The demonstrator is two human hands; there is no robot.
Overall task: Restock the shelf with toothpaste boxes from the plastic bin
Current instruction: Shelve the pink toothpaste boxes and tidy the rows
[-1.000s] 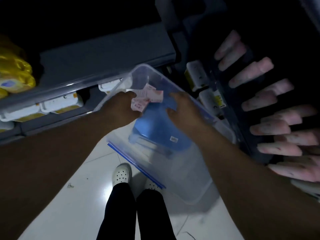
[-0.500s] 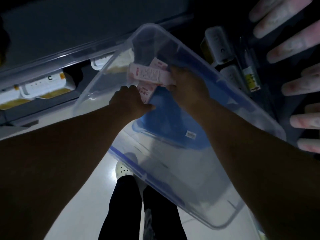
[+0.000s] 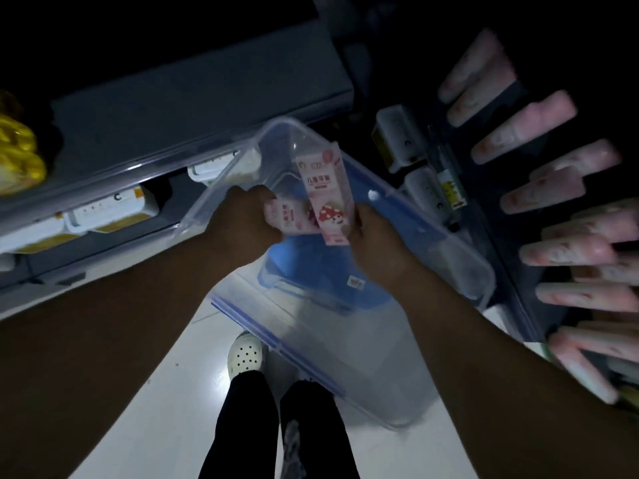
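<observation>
I am seeing the right hand (image 3: pixel 377 243) holding a pink toothpaste box (image 3: pixel 326 191) upright over the clear plastic bin (image 3: pixel 345 357), with the fingers curled round its lower end. The left hand (image 3: pixel 242 219) is gripping a second pink box (image 3: pixel 288 216) just beside it, lower and partly hidden. Both boxes are hanging above a blue plastic piece (image 3: pixel 311 271) lying in the bin. Rows of pink boxes (image 3: pixel 560 250) are lying on the shelf (image 3: pixel 508 278) to the right.

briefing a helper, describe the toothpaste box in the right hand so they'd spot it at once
Find the clear plastic bin beside the grey shelf. Over its far end the right hand holds a pink toothpaste box; unlike the box in the left hand, it stands upright, mushroom cartoon showing.
</observation>
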